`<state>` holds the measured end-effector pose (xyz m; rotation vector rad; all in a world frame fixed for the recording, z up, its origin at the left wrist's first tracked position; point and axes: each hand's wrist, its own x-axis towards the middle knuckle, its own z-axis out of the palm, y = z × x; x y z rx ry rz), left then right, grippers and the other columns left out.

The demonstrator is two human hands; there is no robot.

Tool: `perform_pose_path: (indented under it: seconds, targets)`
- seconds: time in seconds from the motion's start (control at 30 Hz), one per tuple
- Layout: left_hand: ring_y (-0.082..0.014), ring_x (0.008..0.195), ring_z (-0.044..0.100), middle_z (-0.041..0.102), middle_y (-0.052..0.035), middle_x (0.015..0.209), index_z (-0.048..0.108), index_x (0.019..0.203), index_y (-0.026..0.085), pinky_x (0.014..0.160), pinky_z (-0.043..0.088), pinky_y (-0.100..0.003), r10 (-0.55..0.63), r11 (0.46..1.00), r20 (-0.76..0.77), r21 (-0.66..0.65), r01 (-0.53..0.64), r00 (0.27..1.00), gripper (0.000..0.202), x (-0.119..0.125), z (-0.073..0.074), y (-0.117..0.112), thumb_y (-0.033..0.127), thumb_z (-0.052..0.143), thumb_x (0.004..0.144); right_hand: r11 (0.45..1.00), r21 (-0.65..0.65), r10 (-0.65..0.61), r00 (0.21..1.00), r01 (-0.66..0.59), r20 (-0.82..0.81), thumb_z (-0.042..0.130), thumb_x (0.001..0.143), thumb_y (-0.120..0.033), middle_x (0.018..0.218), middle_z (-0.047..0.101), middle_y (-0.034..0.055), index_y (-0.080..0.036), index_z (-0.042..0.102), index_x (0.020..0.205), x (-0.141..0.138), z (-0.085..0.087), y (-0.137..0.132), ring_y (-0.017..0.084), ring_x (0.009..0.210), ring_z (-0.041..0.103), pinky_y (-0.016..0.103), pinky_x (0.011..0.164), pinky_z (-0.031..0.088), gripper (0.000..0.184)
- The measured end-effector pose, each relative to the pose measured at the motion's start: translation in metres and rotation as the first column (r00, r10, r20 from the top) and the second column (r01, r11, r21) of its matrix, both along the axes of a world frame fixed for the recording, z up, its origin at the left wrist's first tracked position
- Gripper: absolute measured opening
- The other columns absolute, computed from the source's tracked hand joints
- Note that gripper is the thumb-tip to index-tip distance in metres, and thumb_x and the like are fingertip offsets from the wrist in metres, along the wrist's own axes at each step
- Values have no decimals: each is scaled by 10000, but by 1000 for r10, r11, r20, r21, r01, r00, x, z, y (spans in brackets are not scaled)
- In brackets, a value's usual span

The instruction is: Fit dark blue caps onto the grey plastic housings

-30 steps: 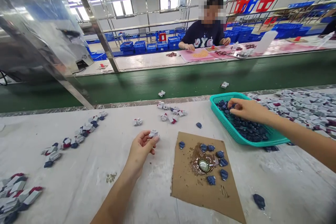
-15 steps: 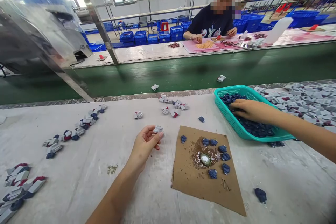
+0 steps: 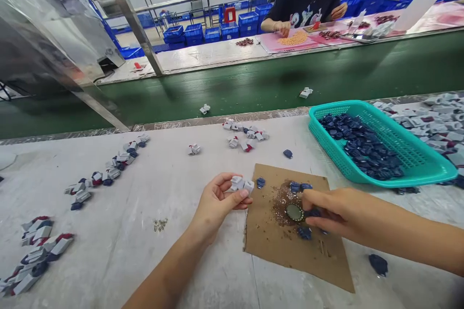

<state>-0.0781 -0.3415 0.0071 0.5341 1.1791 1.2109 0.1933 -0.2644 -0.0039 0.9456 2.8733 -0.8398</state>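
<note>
My left hand is closed on a small light-grey plastic piece, pinched between thumb and fingers beside the cardboard's left edge. My right hand is over the brown cardboard, with thumb and fingers closed around a small dark blue piece, partly hidden. Close to those fingertips is a round, shallow, cap-like dish in a wet, shiny patch. Other dark blue pieces lie on the cardboard, including one below the dish and one near the upper left corner.
A teal basket of dark blue pieces stands right, before a heap of grey pieces. Grey, blue and red assemblies line the left. Beyond a green belt, a person works at a pink mat.
My right hand has left the teal basket and come down to the cardboard beside the dish. My left hand, still holding the grey piece, has moved right towards the cardboard. The view has shifted.
</note>
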Motion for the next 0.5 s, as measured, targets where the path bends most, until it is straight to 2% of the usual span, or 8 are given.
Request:
perform_pose_path:
  seconds: [0.07, 0.17, 0.27, 0.33, 0.43, 0.5]
  targets:
    - [-95, 665, 731, 747, 14, 817, 669, 953, 176, 640, 574, -171, -5, 1000, 19, 15, 5, 1000, 514, 2, 1, -1, 388, 977, 600, 998, 37, 56, 996, -54, -65, 469, 1006, -334, 803, 742, 31, -246, 624, 901, -3, -12, 4, 204, 654, 693, 297, 542, 423, 207]
    - [-100, 632, 716, 748, 18, 766, 613, 995, 198, 574, 560, -169, -36, 998, 3, 52, 36, 999, 536, 3, 1, -2, 451, 937, 651, 994, 102, 49, 988, -34, -147, 413, 1031, -314, 849, 736, 49, -243, 668, 980, -4, -22, 7, 202, 680, 697, 304, 576, 472, 270]
    - [-63, 418, 569, 675, 72, 612, 482, 939, 238, 388, 393, -134, -97, 990, -42, 96, 101, 994, 499, 3, 2, -3, 573, 809, 766, 981, 191, 68, 984, -35, -166, 364, 1024, -233, 840, 713, 47, -234, 653, 1029, -6, -22, 2, 197, 672, 694, 301, 563, 473, 290]
    - [-31, 373, 469, 612, 110, 584, 418, 900, 251, 363, 306, -111, -116, 988, -61, 100, 121, 991, 474, 3, 3, -4, 548, 775, 806, 970, 234, 105, 983, -68, -150, 360, 1007, -174, 814, 697, 32, -230, 614, 985, -8, -20, -3, 184, 653, 685, 285, 547, 456, 261]
    - [-30, 454, 457, 575, 107, 693, 430, 894, 250, 371, 336, -104, -115, 991, -9, 73, 115, 993, 458, 1, 5, -5, 427, 826, 749, 939, 332, 142, 980, -89, -140, 378, 996, -133, 707, 625, -10, -238, 507, 860, -9, -21, -9, 155, 559, 618, 261, 509, 398, 215]
    - [-58, 517, 491, 567, 73, 753, 474, 888, 239, 349, 366, -119, -136, 990, 106, 48, 131, 985, 425, 1, 6, -5, 461, 798, 727, 887, 454, 163, 977, -86, -135, 368, 983, -96, 659, 571, -26, -245, 444, 813, -11, -23, -11, 150, 513, 575, 267, 495, 363, 238]
